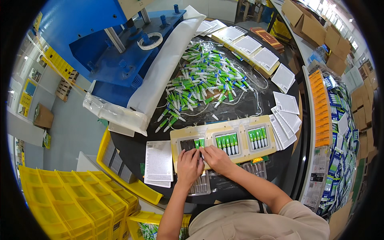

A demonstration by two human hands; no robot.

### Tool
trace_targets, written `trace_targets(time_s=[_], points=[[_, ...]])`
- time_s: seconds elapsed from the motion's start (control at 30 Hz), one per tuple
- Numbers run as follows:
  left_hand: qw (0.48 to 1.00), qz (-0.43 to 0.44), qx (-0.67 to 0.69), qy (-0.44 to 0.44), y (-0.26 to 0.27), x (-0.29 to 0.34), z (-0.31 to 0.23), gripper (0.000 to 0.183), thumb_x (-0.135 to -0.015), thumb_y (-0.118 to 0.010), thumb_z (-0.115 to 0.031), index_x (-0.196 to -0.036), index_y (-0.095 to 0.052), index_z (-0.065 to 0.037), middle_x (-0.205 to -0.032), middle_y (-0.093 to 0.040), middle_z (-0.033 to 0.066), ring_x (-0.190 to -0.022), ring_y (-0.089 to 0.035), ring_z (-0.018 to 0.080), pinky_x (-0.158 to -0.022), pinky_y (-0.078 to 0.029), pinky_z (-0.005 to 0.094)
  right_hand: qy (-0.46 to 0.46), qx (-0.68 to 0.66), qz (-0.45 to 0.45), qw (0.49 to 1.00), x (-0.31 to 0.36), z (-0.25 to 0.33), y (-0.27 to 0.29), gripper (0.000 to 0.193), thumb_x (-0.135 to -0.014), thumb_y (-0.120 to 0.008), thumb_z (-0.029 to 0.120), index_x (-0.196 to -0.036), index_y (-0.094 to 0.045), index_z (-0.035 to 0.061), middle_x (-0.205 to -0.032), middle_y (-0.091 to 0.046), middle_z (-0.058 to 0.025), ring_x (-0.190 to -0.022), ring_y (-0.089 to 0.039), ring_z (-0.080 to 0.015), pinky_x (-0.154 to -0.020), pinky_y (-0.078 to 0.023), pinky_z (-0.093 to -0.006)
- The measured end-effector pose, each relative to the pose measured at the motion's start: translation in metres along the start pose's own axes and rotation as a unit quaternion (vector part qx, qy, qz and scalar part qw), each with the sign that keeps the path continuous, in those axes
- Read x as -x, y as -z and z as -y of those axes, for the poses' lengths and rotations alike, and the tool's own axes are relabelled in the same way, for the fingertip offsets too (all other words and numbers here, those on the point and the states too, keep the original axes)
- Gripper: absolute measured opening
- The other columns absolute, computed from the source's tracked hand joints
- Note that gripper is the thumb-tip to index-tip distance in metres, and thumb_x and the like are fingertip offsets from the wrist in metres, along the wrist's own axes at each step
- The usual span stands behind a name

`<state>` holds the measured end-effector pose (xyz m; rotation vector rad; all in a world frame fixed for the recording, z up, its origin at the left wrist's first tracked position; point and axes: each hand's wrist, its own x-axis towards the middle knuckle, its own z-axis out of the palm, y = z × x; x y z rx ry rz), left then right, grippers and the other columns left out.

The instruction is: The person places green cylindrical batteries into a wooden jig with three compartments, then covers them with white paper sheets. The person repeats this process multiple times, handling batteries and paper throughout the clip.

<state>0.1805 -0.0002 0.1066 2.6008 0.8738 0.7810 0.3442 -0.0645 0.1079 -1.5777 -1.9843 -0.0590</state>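
A cream-coloured mould tray (245, 122) with three windowed compartments lies before me on the black round table. My left hand (189, 167) rests over its left compartment, fingers curled and close together. My right hand (218, 159) comes in beside it, fingertips pressed at the small green tubes with white caps (199, 143) there. What the left fingertips hold, if anything, is hidden. Dark bare slots show at the left of that compartment. Upright rows of the same tubes stand in the middle compartment (227, 144) and the right compartment (258, 138).
A large pile of loose tubes (208, 76) lies behind the tray. White printed cards (159, 162) are stacked at left, more cards (285, 116) at right. A blue press (120, 60) stands at back left, yellow crates (72, 196) at lower left, and packaged goods (340, 152) at right.
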Motion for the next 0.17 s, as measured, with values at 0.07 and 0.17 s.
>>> trace_targets(time_s=[0.07,0.17], points=[[1.000,0.004,-0.006,0.003,0.0016,0.0000,0.0004,0.032,-0.083,-0.070,-0.013,-0.113,-0.069,-0.001,-0.115,-0.066,0.0111,-0.108,-0.063,0.0277,-0.107,-0.043,0.0489,-0.006,-0.003,0.015,1.000,0.0018,0.0014,-0.0005,0.039,-0.079,-0.069,0.006,-0.116,-0.066,-0.0067,-0.095,-0.061,-0.0110,-0.085,-0.062,-0.0258,-0.072,-0.053,-0.0349],[1.000,0.007,-0.005,0.003,0.0027,0.0004,0.0035,0.035,-0.083,-0.070,-0.014,-0.116,-0.069,-0.002,-0.115,-0.066,0.0106,-0.108,-0.063,0.0273,-0.108,-0.042,0.0488,-0.008,-0.003,0.031,0.999,0.0032,0.0016,-0.0029,0.038,-0.081,-0.069,0.006,-0.117,-0.066,-0.0054,-0.096,-0.061,-0.0104,-0.086,-0.062,-0.0256,-0.074,-0.053,-0.0351]])
